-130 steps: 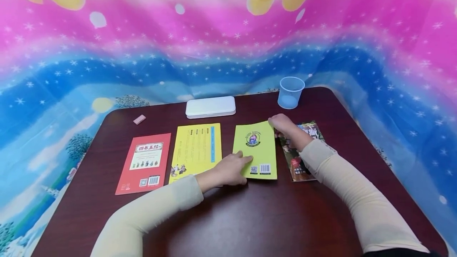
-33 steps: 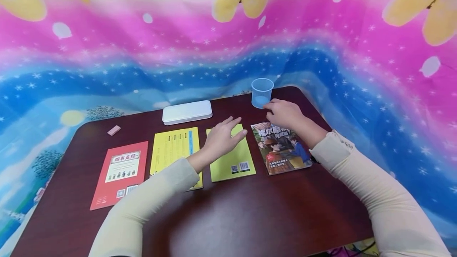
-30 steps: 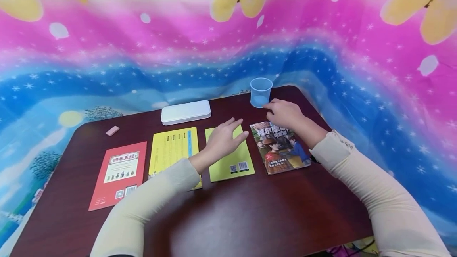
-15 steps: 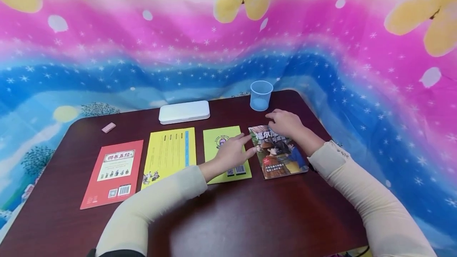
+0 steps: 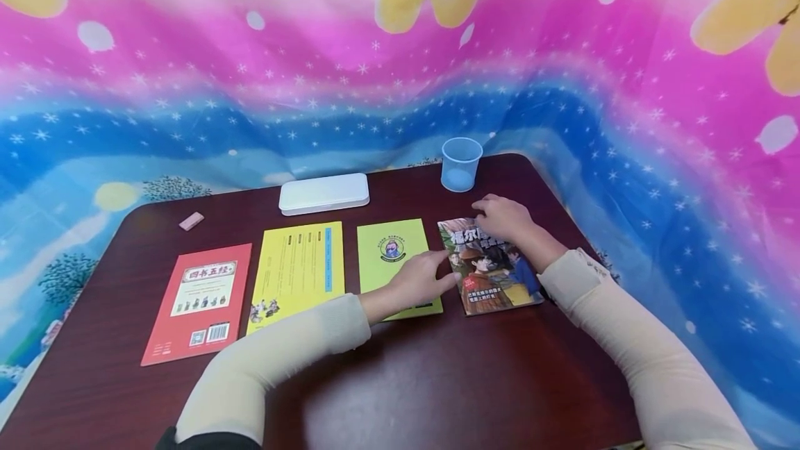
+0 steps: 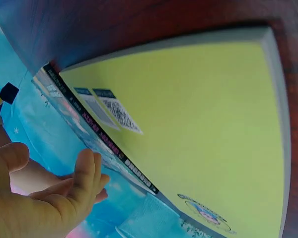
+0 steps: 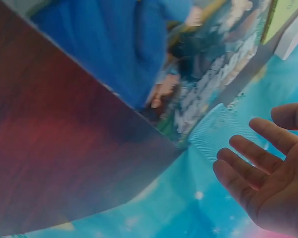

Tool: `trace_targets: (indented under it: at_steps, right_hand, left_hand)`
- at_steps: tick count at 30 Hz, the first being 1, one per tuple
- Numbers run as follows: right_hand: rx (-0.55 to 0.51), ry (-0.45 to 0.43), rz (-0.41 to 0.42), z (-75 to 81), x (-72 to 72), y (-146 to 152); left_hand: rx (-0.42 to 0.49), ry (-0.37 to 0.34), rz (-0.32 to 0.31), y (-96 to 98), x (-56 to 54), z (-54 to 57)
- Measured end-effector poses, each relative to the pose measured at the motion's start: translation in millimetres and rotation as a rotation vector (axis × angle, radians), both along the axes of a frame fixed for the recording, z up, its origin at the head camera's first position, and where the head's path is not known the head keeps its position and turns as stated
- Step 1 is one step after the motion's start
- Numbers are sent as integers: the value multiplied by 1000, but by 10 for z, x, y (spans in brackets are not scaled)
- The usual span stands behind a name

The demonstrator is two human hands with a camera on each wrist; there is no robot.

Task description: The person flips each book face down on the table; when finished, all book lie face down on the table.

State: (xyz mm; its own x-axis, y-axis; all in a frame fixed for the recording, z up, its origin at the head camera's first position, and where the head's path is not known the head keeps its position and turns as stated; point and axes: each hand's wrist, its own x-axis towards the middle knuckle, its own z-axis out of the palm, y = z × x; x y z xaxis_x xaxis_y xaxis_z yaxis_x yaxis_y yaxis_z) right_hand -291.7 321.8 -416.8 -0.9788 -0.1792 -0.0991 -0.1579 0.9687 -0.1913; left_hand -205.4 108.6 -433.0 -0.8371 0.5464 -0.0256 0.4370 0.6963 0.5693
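My left hand (image 5: 420,282) is over the lower right part of the green book (image 5: 375,273), its loosely spread fingertips close to the left edge of the illustrated comic-style book (image 5: 481,276). In the left wrist view that hand (image 6: 49,198) shows empty, with the green cover (image 6: 203,119) filling much of the picture. At the illustrated book's upper right corner is my right hand (image 5: 507,219), covering part of the title. The right wrist view shows its fingers (image 7: 256,151) spread and relaxed, holding nothing. Both books lie flat on the table.
To the left lie a yellow book (image 5: 296,273) and a red book (image 5: 200,304). Along the back are a pink eraser (image 5: 191,221), a white pencil case (image 5: 325,193) and a translucent blue cup (image 5: 461,169). A patterned cloth (image 5: 312,103) hangs behind the dark table (image 5: 450,380).
My right hand has let go of the green book's upper corner and moved right to the illustrated book. Most recently my left hand has come down and right, toward that book's left edge.
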Motion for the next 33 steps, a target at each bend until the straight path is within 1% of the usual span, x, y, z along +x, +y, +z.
trace_targets:
  at_steps: [3,7,11,14,21,25,27,30,33]
  right_hand:
    - [-1,-20,-15,-90,-57,75]
    - [30,-52,-33,-193,-123,180]
    - [39,-88,-38,-260,-144,240]
    - [30,-102,-27,-287,-146,263]
    - [48,-146,5,-299,-154,333]
    - [66,-196,40,-266,-142,379]
    - [75,-218,40,-258,-135,397]
    - [130,-210,30,-253,-116,397]
    - [206,-180,28,-262,-98,376]
  left_hand:
    - [-19,-5,-8,28,-5,-32]
    - [-48,4,-29,64,-16,-60]
    - [-70,-5,-62,90,-13,-81]
    - [-67,-19,-78,99,-7,-94]
    - [-23,-79,-122,115,-7,-118]
    - [-59,-71,-137,128,-7,-112]
    - [-71,-66,-141,137,-2,-104]
    - [-87,-56,-144,154,8,-100]
    - [-93,-52,-154,166,17,-110]
